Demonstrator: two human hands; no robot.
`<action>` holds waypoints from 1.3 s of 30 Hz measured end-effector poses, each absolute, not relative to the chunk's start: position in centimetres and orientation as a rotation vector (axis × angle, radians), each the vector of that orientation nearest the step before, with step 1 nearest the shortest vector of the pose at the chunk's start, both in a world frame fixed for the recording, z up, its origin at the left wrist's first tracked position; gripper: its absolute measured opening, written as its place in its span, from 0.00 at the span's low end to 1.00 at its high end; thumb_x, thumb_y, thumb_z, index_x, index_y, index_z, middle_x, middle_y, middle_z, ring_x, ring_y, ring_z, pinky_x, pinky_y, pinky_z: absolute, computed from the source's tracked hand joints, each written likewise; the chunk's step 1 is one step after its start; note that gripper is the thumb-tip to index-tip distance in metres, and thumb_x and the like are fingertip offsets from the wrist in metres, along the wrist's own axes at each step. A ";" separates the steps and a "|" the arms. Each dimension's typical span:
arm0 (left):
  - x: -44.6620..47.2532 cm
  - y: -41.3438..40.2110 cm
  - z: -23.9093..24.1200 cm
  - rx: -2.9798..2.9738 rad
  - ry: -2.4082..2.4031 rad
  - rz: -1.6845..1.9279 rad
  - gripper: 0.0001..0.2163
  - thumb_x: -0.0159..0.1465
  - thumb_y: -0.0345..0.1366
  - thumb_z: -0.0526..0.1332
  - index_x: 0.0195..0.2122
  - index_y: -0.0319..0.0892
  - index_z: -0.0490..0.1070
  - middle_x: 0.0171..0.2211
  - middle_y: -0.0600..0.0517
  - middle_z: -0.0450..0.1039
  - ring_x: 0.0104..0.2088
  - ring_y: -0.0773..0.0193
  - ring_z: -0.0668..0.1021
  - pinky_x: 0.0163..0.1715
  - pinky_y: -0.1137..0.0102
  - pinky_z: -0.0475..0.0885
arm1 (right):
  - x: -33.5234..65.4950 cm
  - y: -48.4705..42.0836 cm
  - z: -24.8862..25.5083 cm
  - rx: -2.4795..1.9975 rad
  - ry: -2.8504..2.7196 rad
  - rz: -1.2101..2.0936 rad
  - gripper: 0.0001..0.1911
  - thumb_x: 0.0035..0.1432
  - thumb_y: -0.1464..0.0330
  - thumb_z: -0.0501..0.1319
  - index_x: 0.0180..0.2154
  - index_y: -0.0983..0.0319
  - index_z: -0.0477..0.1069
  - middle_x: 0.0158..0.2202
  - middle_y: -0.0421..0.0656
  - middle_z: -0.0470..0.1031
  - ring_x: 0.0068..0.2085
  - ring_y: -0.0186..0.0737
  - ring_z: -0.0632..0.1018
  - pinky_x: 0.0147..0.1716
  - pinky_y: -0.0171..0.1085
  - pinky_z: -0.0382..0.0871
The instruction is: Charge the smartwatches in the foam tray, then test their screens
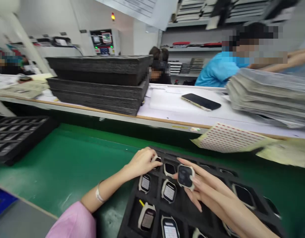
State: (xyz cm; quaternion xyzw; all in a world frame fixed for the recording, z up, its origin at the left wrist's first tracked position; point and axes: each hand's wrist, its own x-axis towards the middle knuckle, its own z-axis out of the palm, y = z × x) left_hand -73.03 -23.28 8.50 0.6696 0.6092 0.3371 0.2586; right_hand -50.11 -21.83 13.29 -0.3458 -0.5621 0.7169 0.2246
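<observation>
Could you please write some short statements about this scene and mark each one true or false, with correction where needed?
1. The right hand holds a watch body. True.
2. The left hand is raised well away from the black tray. False: its fingers are at another watch body there.
3. The phone lies on the raised shelf. True.
4. The black stack stands on the green table. False: it stands on the shelf.
5. The left sleeve is pink. True.
</observation>
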 end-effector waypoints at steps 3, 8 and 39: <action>-73.5 -22.9 9.3 1.662 1.431 1.085 0.09 0.58 0.42 0.63 0.30 0.40 0.73 0.33 0.48 0.71 0.38 0.57 0.74 0.38 0.67 0.70 | -50.4 -21.6 13.2 -1.019 -1.597 1.839 0.31 0.59 0.56 0.60 0.61 0.57 0.60 0.29 0.45 0.71 0.25 0.42 0.69 0.29 0.44 0.69; -72.0 -23.4 10.4 1.325 1.054 1.297 0.21 0.65 0.49 0.53 0.44 0.34 0.69 0.31 0.46 0.71 0.29 0.61 0.77 0.26 0.70 0.73 | -49.8 -21.2 13.2 -0.967 -1.565 1.788 0.25 0.57 0.59 0.63 0.56 0.58 0.67 0.34 0.46 0.72 0.24 0.38 0.68 0.24 0.40 0.68; -69.3 -25.6 9.5 1.635 1.224 1.143 0.20 0.61 0.32 0.58 0.55 0.44 0.61 0.44 0.49 0.71 0.41 0.59 0.74 0.41 0.69 0.68 | -48.1 -21.4 10.9 -0.643 -1.389 2.099 0.23 0.57 0.66 0.65 0.54 0.61 0.68 0.35 0.47 0.75 0.24 0.33 0.74 0.19 0.31 0.71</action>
